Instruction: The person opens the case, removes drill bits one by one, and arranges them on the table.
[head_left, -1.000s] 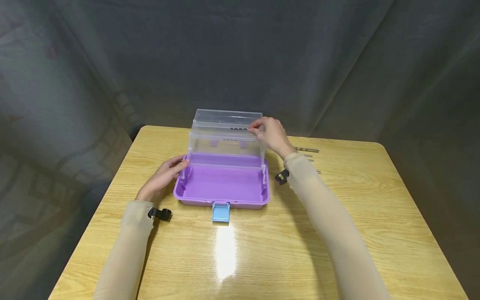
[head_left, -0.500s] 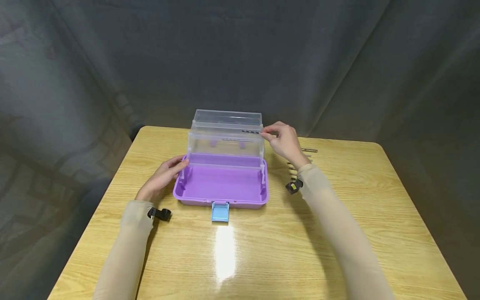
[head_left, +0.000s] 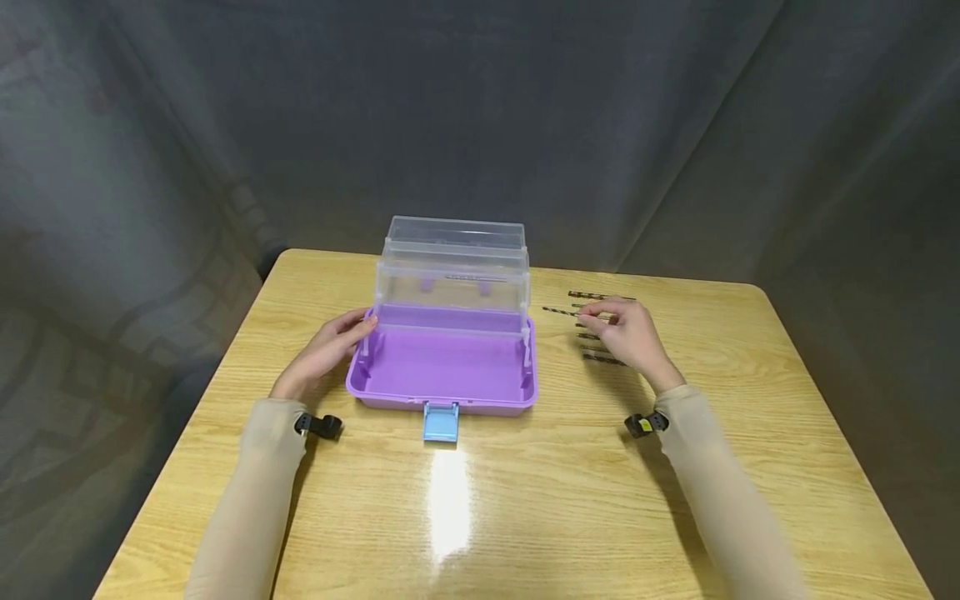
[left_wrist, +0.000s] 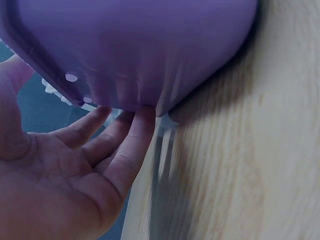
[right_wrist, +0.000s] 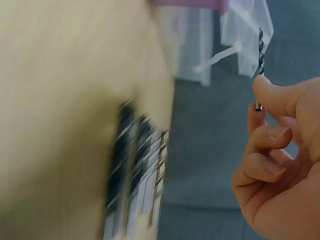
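Head view, left to right: the left hand [head_left: 324, 350] rests with relaxed, straight fingers against the left end of the purple box [head_left: 442, 371], exactly where it lay a second ago; the left wrist view shows those fingertips [left_wrist: 142, 112] touching the box's underside edge where it meets the table [head_left: 480, 500]. The box stands open, its clear tiered trays [head_left: 453, 267] raised at the back and a blue latch [head_left: 441, 421] hanging at the front. One thin drill bit already lies in the upper clear tray [head_left: 468, 277]. The right hand [head_left: 626, 337], which a second ago was up at the tray's right end with a bit, has since come down and rightward to the row of drill bits [head_left: 600, 329] lying on the table just right of the box. It now pinches a single drill bit [head_left: 558, 312] between thumb and forefinger, seen also in the right wrist view [right_wrist: 260, 52]. Judging by this, the bit stayed unplaced and is carried away from the tray.
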